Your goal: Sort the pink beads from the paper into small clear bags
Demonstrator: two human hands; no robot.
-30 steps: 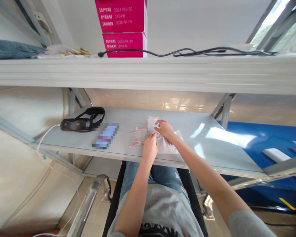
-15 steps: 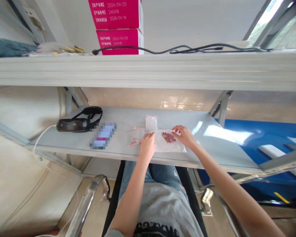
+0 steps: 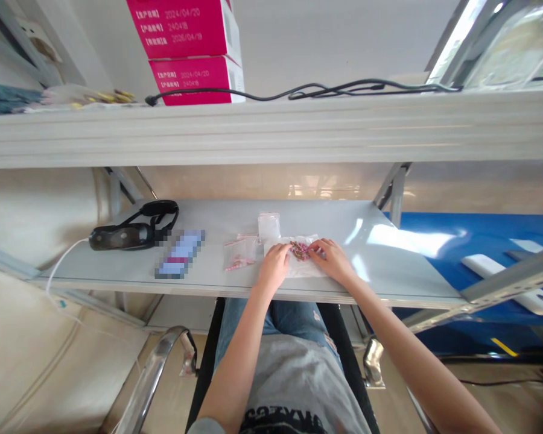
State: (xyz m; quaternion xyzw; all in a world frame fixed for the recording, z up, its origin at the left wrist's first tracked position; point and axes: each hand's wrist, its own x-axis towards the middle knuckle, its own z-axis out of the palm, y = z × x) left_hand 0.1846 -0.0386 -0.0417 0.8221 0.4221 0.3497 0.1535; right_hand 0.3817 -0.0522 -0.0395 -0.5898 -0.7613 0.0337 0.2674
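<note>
Plastic bag (image 3: 298, 265) with small pink pieces (image 3: 299, 251) lies on the shelf (image 3: 226, 220), the left hand (image 3: 274, 266) and right hand (image 3: 331, 259) on it, fingers (image 3: 314, 247) half-curled, any grip impossible to tell.

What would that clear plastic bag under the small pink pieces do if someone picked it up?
The clear plastic bag is probably very light and floppy, since it lies thin and creased on the pale grey metal shelf. The small pink pieces look loose, so they would likely shift or slide when it is lifted.
</note>
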